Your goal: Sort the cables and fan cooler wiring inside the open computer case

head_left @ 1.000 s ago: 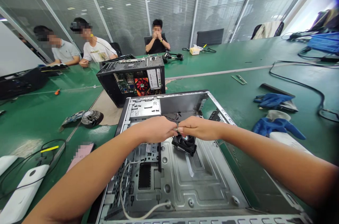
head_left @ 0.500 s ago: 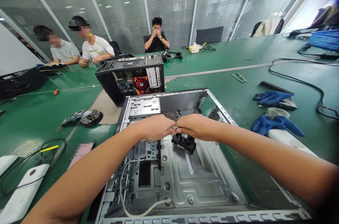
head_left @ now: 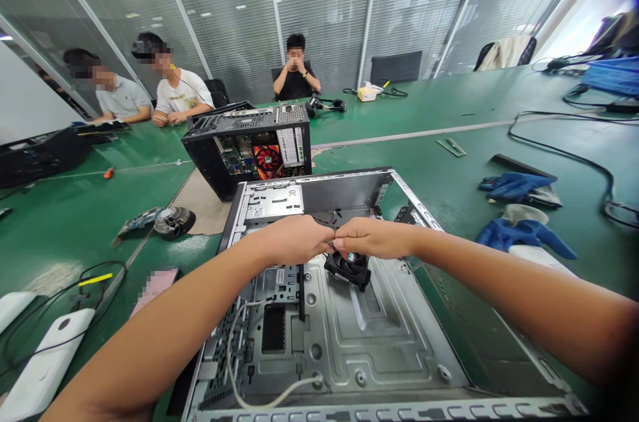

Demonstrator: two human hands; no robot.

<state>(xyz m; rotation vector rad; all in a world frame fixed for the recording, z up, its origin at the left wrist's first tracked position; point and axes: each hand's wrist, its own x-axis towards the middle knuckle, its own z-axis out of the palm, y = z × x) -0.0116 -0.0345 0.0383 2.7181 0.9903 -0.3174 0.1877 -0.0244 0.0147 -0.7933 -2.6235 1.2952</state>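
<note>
stretched out over the open case [head_left: 384, 335], in from the near left with the left hand [head_left: 299, 240], slanting inward along the forearm and turned back-of-hand up at the wrist. stretched over from the case's near right with the right hand [head_left: 379, 237], at much the same height, nearly level from wrist to knuckles. meeting fingertip to fingertip above the far half of the case.

just below the right hand, within the case's walls, showing a black fan [head_left: 348, 272]: square-framed, tilted, dark-bladed, marked at the hub with a small label and partly covered by the fingers. cannot tell whether hanging clear of the case floor or resting on it.

curled in at the fingers and drawn to a tight pinch on both sides; cannot tell what, if anything, lies between the tips.

looped across the case's near left floor, a white cable [head_left: 295, 386]. standing beyond the case's far left, a black tower [head_left: 212, 172] with a red fan [head_left: 267, 161].
</note>
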